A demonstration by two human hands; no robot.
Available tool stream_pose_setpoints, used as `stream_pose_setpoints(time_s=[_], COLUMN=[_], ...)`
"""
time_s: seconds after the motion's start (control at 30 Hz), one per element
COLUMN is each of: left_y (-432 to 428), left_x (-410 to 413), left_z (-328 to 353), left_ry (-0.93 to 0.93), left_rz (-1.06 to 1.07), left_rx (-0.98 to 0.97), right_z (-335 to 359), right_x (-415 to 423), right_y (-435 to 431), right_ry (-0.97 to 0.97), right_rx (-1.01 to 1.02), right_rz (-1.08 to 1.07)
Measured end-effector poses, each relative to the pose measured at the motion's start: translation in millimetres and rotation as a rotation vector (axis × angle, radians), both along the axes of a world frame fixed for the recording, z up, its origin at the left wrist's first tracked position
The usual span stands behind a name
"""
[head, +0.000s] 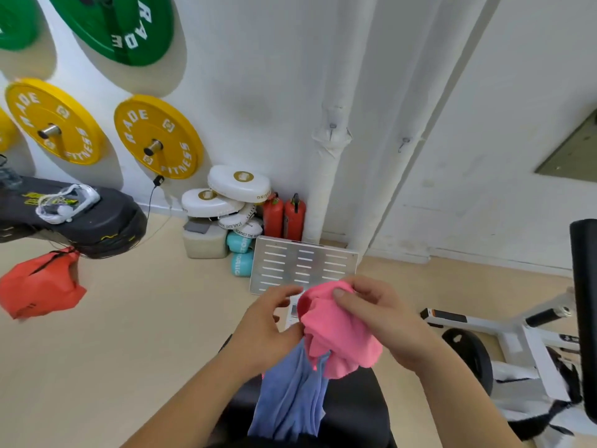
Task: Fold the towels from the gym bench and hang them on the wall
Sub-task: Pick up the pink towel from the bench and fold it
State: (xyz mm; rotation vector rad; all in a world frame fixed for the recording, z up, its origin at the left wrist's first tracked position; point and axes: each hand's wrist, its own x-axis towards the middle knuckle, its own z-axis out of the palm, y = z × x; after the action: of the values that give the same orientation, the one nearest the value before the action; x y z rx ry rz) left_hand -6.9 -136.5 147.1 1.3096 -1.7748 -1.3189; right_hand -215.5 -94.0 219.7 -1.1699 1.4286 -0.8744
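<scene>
A crumpled pink towel [339, 331] is held up in front of me above the black gym bench [352, 412]. My right hand [384, 318] grips its upper right part, thumb pressed on the cloth. My left hand [268, 328] holds the towel's left edge, fingers curled. A blue towel [290, 396] hangs down from under the pink one, bunched between my hands, its lower end draped onto the bench. Two wall hooks [332, 128] [403, 143] stick out of the white wall ahead, both bare.
Yellow and green weight plates [155, 137] hang on the left wall. Boxing pads [239, 185] and two red extinguishers [284, 218] stand in the corner beside a slotted metal plate [303, 263]. A red bag [38, 286] hangs at left. White machine frame [517, 331] at right.
</scene>
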Motion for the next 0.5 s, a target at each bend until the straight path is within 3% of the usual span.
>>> stream_pose_setpoints(time_s=[0.07,0.17,0.27,0.5], left_y=[-5.3,-11.7,-15.4,-5.5], left_x=[-4.8,-5.5,2.1,-41.8], left_z=[-4.4,-15.1,-23.0,2.4], left_ry=[-0.031,-0.116,-0.182,-0.058], left_rz=[-0.096,0.013,0.016,-0.313], left_rx=[-0.038,-0.123,-0.171,-0.048], right_z=[12.1,15.5,21.5,26.2], right_x=[-1.6,-11.1,-23.0,-20.8], right_y=[1.4,5.0,14.6,25.4], right_ry=[0.033,0.096,0.02,-0.035], right_rx=[-0.057,-0.188,-0.257,-0.29], right_rz=[0.045,-0.019,-0.092,0.034])
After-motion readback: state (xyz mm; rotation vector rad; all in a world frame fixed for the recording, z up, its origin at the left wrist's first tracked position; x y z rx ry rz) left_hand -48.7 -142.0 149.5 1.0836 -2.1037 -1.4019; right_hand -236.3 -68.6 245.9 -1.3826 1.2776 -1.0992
